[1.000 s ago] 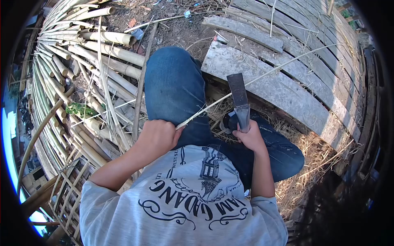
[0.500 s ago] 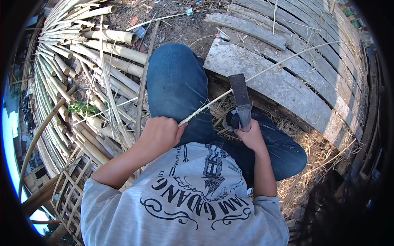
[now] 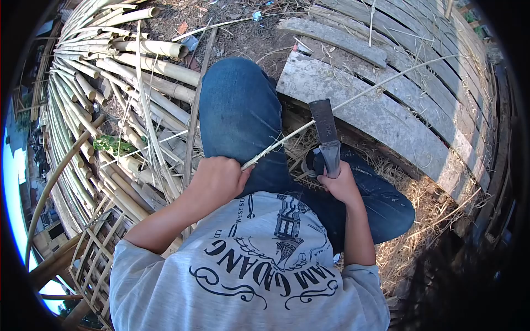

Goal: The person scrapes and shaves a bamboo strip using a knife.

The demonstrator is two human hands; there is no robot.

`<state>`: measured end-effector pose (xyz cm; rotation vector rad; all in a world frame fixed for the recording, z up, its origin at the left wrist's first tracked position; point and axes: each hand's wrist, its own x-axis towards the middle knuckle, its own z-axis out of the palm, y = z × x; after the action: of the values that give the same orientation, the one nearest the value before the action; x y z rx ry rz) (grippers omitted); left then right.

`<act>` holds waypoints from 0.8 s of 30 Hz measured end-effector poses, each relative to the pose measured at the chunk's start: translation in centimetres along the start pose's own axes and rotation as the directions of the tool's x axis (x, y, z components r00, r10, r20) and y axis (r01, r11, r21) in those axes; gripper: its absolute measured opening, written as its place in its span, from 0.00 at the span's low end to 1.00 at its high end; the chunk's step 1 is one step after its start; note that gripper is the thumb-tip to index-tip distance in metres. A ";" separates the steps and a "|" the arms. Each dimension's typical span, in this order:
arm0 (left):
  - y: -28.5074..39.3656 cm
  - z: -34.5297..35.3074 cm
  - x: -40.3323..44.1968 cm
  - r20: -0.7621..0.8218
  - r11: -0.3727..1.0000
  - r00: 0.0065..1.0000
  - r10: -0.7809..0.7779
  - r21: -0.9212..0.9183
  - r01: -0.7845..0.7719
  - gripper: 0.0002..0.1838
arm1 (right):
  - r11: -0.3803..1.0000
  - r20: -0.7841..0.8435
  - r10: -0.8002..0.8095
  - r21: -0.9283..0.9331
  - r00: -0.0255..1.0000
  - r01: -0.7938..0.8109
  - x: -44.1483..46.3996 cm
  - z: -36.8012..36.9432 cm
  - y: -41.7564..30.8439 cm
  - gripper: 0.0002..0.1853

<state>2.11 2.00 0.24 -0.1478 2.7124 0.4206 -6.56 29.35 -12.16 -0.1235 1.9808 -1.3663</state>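
Observation:
My left hand (image 3: 217, 179) is closed around the near end of a long, thin bamboo strip (image 3: 361, 95), by my left knee. The strip slants up to the right, past my thigh and over the planks; some frayed fibres stick out along its near part. In my right hand (image 3: 338, 181) is a machete (image 3: 325, 126) with a short, dark, square-ended blade and a metal socket, its grip mostly hidden by my fingers. The blade points away from me and crosses the strip's line; whether they touch I cannot tell.
Slatted wooden planks (image 3: 359, 118) form a low platform ahead and right, with a loose board (image 3: 334, 41) on top. Many cut bamboo poles (image 3: 160, 66) lie to the left. Straw-like shavings (image 3: 436, 215) cover ground at the right. A woven bamboo lattice (image 3: 99, 254) stands lower left.
The view has shifted very slightly. Both hands, the bamboo strip and the machete keep practically the same positions.

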 end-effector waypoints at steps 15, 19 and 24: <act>-0.2 -0.2 0.0 0.010 1.000 1.000 0.006 -0.012 -0.006 0.26 | 0.999 0.048 0.041 0.004 0.998 -0.041 -0.2 -0.2 0.2 0.09; 0.3 -0.4 0.2 0.027 0.999 0.999 -0.027 -0.045 0.028 0.26 | 0.976 0.002 0.192 0.099 0.981 -0.192 -0.2 0.6 -0.3 0.08; -0.3 0.0 0.3 -0.001 0.999 0.999 0.039 -0.031 -0.039 0.26 | 0.962 -0.011 0.128 0.246 0.992 -0.121 0.4 0.8 0.7 0.10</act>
<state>1.89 1.68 0.06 -0.1043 2.7138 0.4744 -6.17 28.88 -13.05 0.1331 1.7913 -1.5228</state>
